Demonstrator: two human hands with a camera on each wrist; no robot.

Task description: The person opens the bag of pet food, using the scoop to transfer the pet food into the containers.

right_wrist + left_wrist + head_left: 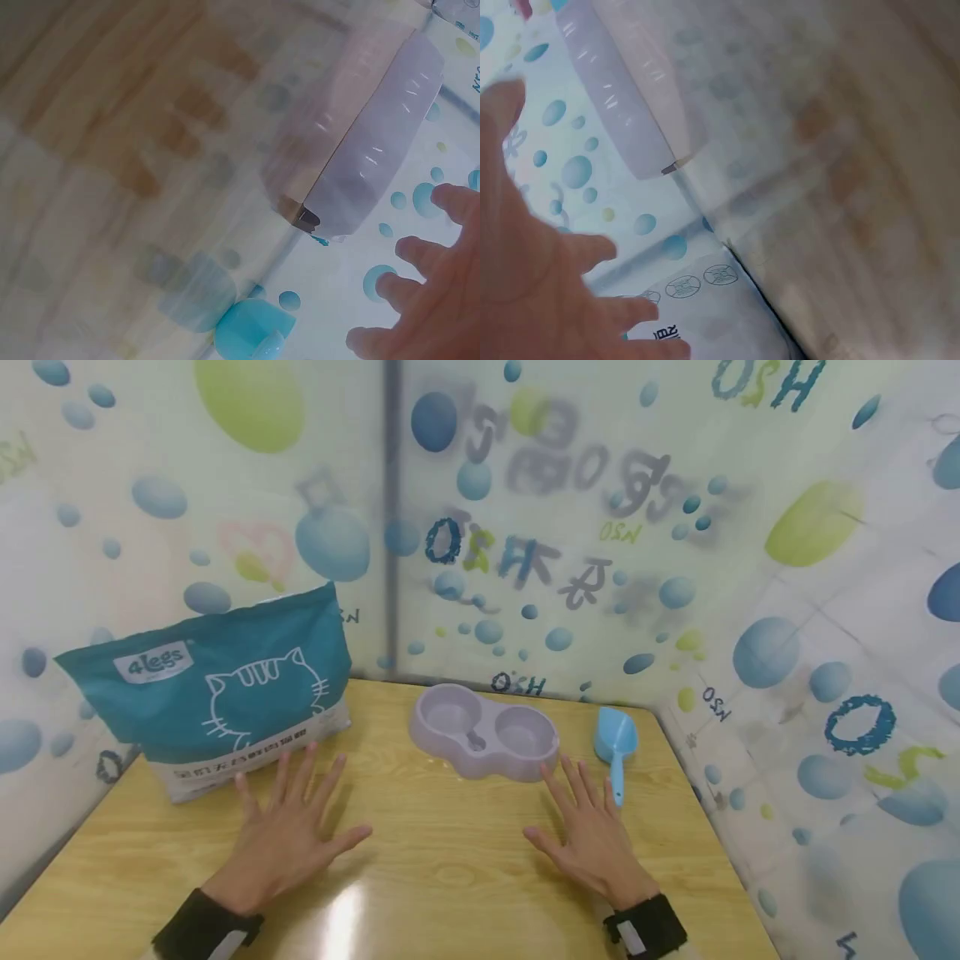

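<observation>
My left hand (288, 835) is spread with straight fingers over the table, just in front of a teal and white 4Legs bag (247, 681) with a cat outline. It holds nothing. Spread likewise, my right hand (592, 839) has its fingertips near the front edge of a grey-mauve double pet bowl (487, 731) and the handle of a light blue scoop (617, 747). Both bowl hollows face up with nothing visible in them. In the right wrist view the fingers (420, 259) extend apart, holding nothing; the left wrist view shows the left hand's fingers (592, 251) the same way.
A glossy wood-grain table (442, 877) carries everything and reflects light at the front. Walls (487, 510) covered in blue and green dotted sheeting enclose its back and sides. Black bands (648, 927) wrap both wrists.
</observation>
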